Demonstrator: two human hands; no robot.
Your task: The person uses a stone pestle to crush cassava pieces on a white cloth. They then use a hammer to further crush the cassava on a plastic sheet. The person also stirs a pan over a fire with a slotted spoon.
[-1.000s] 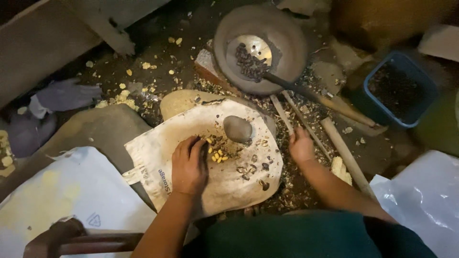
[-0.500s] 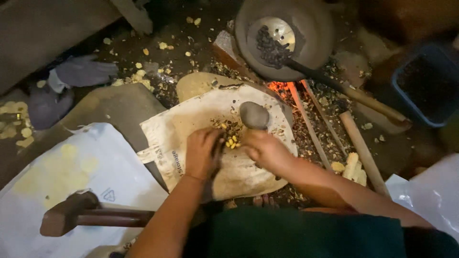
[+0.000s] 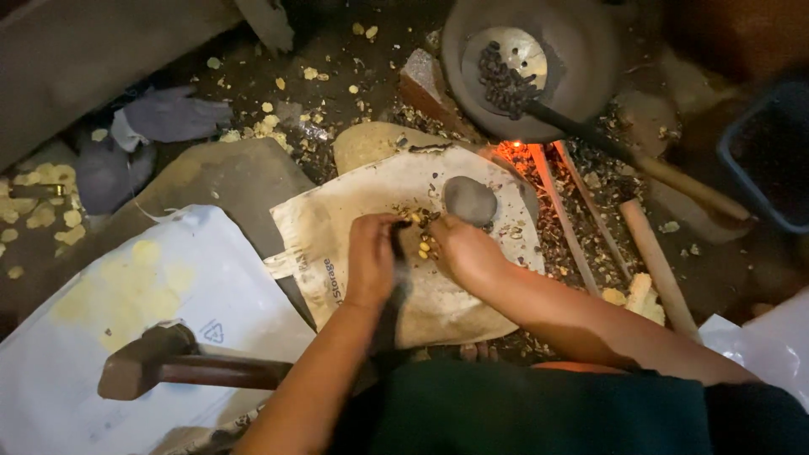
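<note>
Curled fingers of the left hand point(image 3: 372, 257) close round a thin dark tool point(image 3: 396, 253), whose lower length is lost in shadow between the forearms. Right hand point(image 3: 466, 250) rests knuckles-up on the pale cloth sack point(image 3: 337, 244), fingertips tucked under at a small heap of yellow kernels and broken shells point(image 3: 424, 238); whether it pinches any of them cannot be made out. Just beyond the heap lies a smooth grey stone point(image 3: 469, 200), on the same sack. Behind it, glowing embers point(image 3: 516, 153) show beneath a round metal pan point(image 3: 527, 63), where a perforated ladle point(image 3: 508, 66) carries dark nuts; its handle runs off to the right. Lower left, a hammer point(image 3: 139, 371) lies on a white sheet point(image 3: 101, 337), part of its handle hidden by the left arm.
</note>
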